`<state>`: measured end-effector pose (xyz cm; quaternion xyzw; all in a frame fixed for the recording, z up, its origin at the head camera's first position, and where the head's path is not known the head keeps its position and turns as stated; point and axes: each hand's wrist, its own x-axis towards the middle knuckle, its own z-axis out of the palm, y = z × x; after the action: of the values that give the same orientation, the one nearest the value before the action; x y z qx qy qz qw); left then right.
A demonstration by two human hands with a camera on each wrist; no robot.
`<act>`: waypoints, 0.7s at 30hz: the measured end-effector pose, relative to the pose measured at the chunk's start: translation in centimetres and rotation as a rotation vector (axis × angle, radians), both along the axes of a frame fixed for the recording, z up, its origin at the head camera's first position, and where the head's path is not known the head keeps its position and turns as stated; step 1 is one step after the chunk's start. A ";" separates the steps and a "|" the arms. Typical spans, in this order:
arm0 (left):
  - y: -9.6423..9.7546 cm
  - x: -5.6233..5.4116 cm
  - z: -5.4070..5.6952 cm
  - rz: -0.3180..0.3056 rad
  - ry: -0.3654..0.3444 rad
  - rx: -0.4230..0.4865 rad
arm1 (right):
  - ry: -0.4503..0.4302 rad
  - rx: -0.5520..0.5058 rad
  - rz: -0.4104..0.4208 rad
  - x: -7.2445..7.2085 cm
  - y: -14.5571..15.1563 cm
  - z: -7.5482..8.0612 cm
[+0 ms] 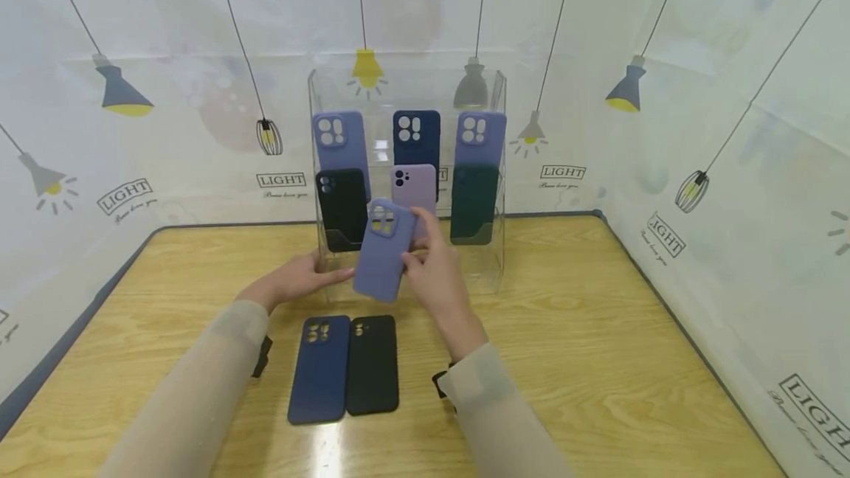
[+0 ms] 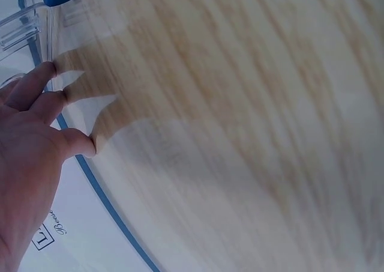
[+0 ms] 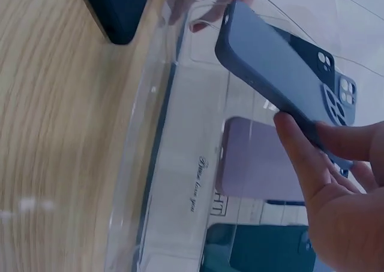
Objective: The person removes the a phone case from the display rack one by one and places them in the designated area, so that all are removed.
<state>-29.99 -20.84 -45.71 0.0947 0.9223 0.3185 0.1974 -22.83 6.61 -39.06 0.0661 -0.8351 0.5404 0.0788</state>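
My right hand [image 1: 434, 271] pinches a light purple phone case [image 1: 385, 257] by its right edge, thumb in front. The case tilts in front of a clear acrylic display stand [image 1: 501, 257], its camera cutouts at the top. In the right wrist view the same case [image 3: 270, 68] looks blue-grey, with fingers along its lower edge. My left hand [image 1: 292, 279] is at the stand's lower left side, one digit stretched straight across the front. The left wrist view shows the left hand [image 2: 30, 140] with fingers spread, fingertips close to the tabletop.
Upper stand pockets hold two purple cases and a navy case [image 1: 417, 139]. Below are a black case [image 1: 341, 209], a lilac case [image 1: 418, 183] and a dark green case [image 1: 474, 205]. A blue case [image 1: 319, 371] and another black case [image 1: 373, 367] lie side by side on the wooden table [image 1: 598, 360].
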 end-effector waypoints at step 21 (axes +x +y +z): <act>-0.1 0.1 0.1 -0.006 0.007 -0.004 | -0.332 -0.053 0.169 1.6 5.3 0.1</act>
<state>-29.85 -20.97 -45.63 0.0983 0.9232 0.3159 0.1954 -21.20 11.87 -38.91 0.0438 -0.8135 0.5706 -0.1038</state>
